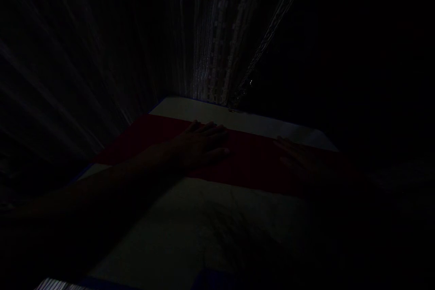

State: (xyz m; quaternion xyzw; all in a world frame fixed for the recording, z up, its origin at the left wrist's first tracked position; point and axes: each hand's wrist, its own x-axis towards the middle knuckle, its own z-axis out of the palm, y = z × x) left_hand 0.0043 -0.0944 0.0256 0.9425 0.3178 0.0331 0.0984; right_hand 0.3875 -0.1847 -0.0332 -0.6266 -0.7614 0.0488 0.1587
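Note:
In very dim light, a red strip (251,161), which looks like cloth or paper, lies across a pale flat surface (163,226) with blue edging. My left hand (200,147) rests flat on the strip near its middle, palm down and fingers stretched out. Farther right, my right hand (299,156) also lies flat over the strip, its fingers extended toward the far edge. Shadow swallows most of the right hand and its forearm. Neither hand appears to grip anything.
Sheer, patterned curtains (217,45) hang behind and to the left of the surface. A blue object (210,278) shows at the bottom edge, and a striped patch (57,284) at the lower left. The right side is almost black.

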